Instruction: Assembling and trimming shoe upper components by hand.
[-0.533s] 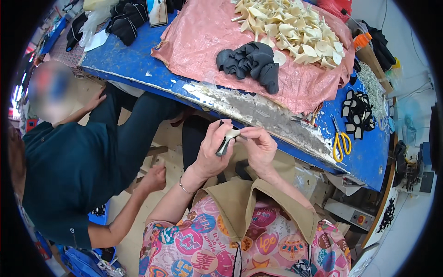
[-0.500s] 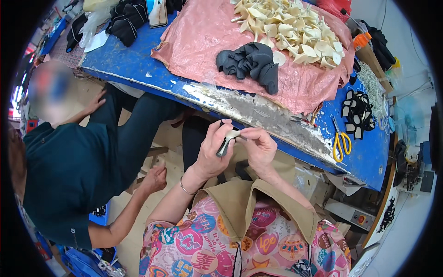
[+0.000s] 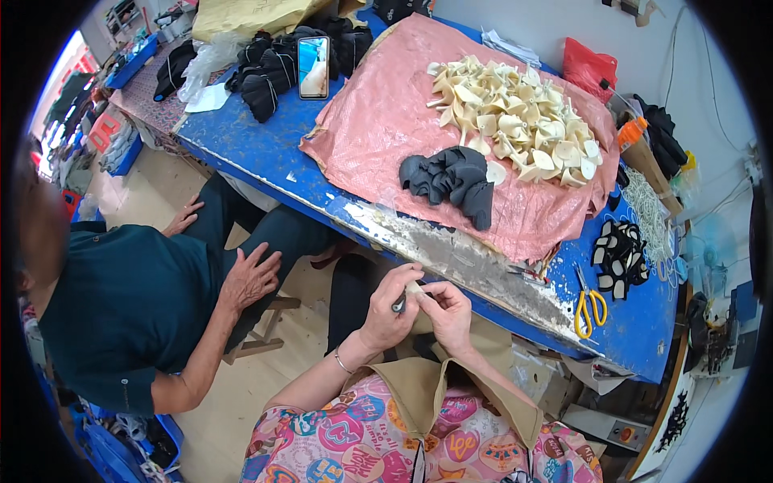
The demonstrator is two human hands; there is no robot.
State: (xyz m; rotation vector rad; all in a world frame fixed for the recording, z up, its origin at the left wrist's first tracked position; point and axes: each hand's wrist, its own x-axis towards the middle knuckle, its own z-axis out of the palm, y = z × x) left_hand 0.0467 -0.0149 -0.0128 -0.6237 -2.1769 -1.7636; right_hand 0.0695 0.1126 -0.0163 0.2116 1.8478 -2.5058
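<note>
The left hand and right hand meet, both pinching a small cream piece; a dark piece shows in the left one's grip. They are just off the near edge of the desk. There, a pink sheet bears dark cloth and a cream pile; yellow scissors lie to its right.

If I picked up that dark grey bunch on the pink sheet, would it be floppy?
Probably floppy: the dark grey bunch lies in loose, wavy folds. It likely won't roll, since it slumps unevenly on the pink sheet.
</note>
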